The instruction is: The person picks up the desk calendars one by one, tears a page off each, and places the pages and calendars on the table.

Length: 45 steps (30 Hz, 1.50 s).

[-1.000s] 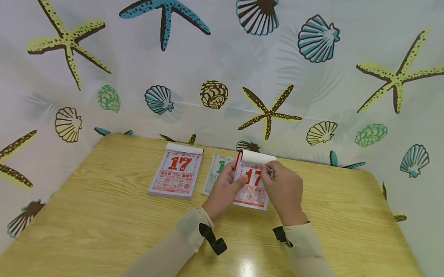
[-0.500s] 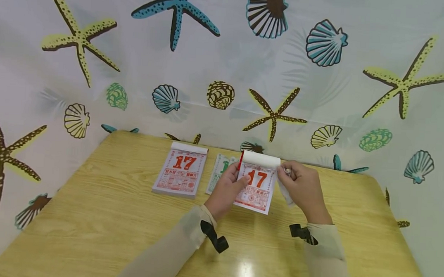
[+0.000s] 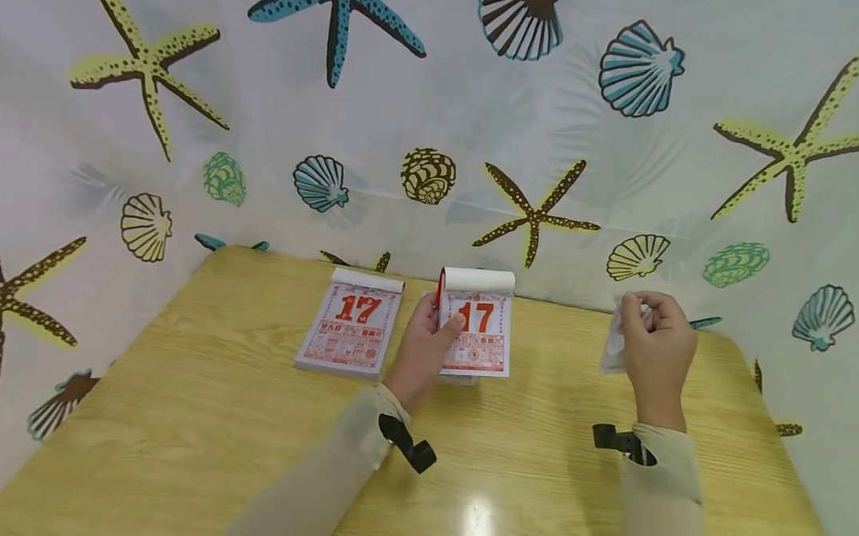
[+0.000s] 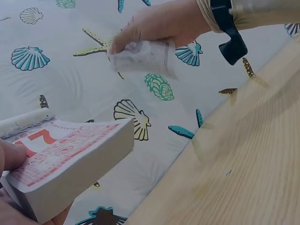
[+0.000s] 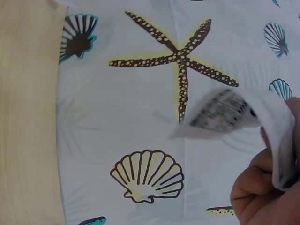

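Observation:
My left hand (image 3: 420, 351) grips a thick tear-off calendar (image 3: 483, 352) by its left side, thumb lying across the front page. A red 17 is printed there, and a white flap (image 3: 479, 280) is rolled over its top. In the left wrist view the pad (image 4: 77, 173) shows its deep stack of page edges. Off to the right, my right hand (image 3: 662, 346) is raised and pinches a loose calendar page (image 3: 614, 350). This thin page (image 5: 281, 126) bends over the fingers in the right wrist view, dark print showing on it.
Left of the held pad, a second tear-off calendar (image 3: 349, 328) with a red 17 lies on the wooden table (image 3: 200, 418). A loose sheet (image 3: 459, 380) peeks out beneath the held calendar. Behind the table hangs a cloth (image 3: 378, 122) printed with starfish and shells.
My right hand has pulled a page off the calendar and carried it right and up. My left hand has shifted the calendar slightly left, now covering most of the green-printed sheets.

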Each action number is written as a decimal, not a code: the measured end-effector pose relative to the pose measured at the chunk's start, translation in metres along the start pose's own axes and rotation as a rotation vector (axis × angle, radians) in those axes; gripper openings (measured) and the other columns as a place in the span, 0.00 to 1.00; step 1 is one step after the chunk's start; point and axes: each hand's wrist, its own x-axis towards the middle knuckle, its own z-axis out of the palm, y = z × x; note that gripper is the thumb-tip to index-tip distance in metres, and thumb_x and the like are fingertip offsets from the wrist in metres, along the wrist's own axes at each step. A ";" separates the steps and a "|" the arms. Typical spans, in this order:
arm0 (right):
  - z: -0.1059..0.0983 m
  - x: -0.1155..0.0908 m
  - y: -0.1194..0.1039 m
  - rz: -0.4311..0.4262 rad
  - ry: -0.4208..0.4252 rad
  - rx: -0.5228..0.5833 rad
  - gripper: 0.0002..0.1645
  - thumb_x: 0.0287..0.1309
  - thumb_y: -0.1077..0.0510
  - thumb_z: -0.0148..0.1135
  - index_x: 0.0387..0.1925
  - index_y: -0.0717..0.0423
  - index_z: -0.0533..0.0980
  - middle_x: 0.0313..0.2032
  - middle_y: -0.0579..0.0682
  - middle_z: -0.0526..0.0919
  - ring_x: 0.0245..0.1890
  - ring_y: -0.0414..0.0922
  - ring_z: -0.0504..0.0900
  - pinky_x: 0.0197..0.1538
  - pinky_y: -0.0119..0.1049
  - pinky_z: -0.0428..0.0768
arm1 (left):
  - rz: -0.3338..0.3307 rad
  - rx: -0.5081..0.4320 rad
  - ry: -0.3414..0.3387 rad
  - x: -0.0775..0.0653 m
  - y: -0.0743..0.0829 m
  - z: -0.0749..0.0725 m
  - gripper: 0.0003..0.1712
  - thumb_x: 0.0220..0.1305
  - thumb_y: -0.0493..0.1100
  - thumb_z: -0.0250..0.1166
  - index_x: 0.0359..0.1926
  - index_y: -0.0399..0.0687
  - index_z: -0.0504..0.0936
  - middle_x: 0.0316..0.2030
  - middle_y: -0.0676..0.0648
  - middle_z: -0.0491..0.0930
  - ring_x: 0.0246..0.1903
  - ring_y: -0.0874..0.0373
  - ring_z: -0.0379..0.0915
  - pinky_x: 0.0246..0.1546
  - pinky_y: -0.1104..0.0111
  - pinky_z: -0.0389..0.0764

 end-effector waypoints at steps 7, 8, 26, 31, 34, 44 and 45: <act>0.001 0.002 0.007 0.166 -0.255 -0.147 0.20 0.71 0.48 0.60 0.55 0.56 0.78 0.13 0.43 0.64 0.10 0.40 0.58 0.16 0.34 0.64 | -0.046 0.016 -0.081 -0.002 -0.001 0.008 0.27 0.80 0.42 0.55 0.75 0.53 0.61 0.61 0.43 0.79 0.57 0.50 0.80 0.54 0.62 0.83; 0.001 0.002 0.008 0.169 -0.272 -0.158 0.19 0.71 0.49 0.60 0.53 0.58 0.80 0.14 0.44 0.66 0.11 0.40 0.60 0.17 0.34 0.66 | -0.050 0.011 -0.080 -0.002 -0.002 0.008 0.27 0.80 0.42 0.55 0.75 0.53 0.61 0.62 0.43 0.79 0.57 0.50 0.80 0.54 0.62 0.83; -0.011 0.006 0.040 0.162 -0.416 -0.272 0.20 0.74 0.49 0.60 0.49 0.62 0.84 0.35 0.56 0.82 0.31 0.48 0.76 0.34 0.37 0.76 | -0.137 0.044 -0.053 -0.005 -0.014 0.015 0.29 0.78 0.37 0.56 0.75 0.49 0.59 0.62 0.41 0.78 0.58 0.50 0.79 0.55 0.61 0.81; -0.024 0.014 0.056 0.163 -0.500 -0.344 0.19 0.75 0.49 0.58 0.50 0.60 0.83 0.30 0.53 0.79 0.28 0.48 0.74 0.32 0.40 0.73 | -0.204 0.109 -0.063 -0.003 -0.018 0.021 0.34 0.72 0.34 0.57 0.75 0.46 0.58 0.59 0.39 0.78 0.53 0.50 0.80 0.51 0.62 0.82; -0.031 0.018 0.066 0.154 -0.531 -0.382 0.19 0.76 0.49 0.57 0.49 0.61 0.82 0.27 0.51 0.76 0.26 0.48 0.72 0.31 0.41 0.71 | -0.256 0.134 -0.077 -0.002 -0.022 0.028 0.37 0.72 0.35 0.58 0.77 0.46 0.55 0.61 0.40 0.76 0.55 0.51 0.79 0.53 0.61 0.81; -0.040 0.018 0.083 0.192 -0.550 -0.419 0.19 0.75 0.51 0.58 0.49 0.63 0.82 0.28 0.52 0.78 0.27 0.47 0.72 0.31 0.39 0.71 | -0.316 0.140 -0.125 -0.001 -0.048 0.058 0.37 0.75 0.37 0.57 0.79 0.45 0.53 0.67 0.40 0.73 0.58 0.50 0.79 0.57 0.60 0.81; -0.040 0.018 0.083 0.191 -0.549 -0.422 0.19 0.75 0.51 0.58 0.49 0.63 0.82 0.29 0.52 0.79 0.27 0.47 0.72 0.32 0.39 0.71 | -0.309 0.126 -0.133 -0.001 -0.051 0.061 0.38 0.75 0.37 0.57 0.79 0.44 0.52 0.66 0.39 0.73 0.58 0.49 0.79 0.56 0.59 0.81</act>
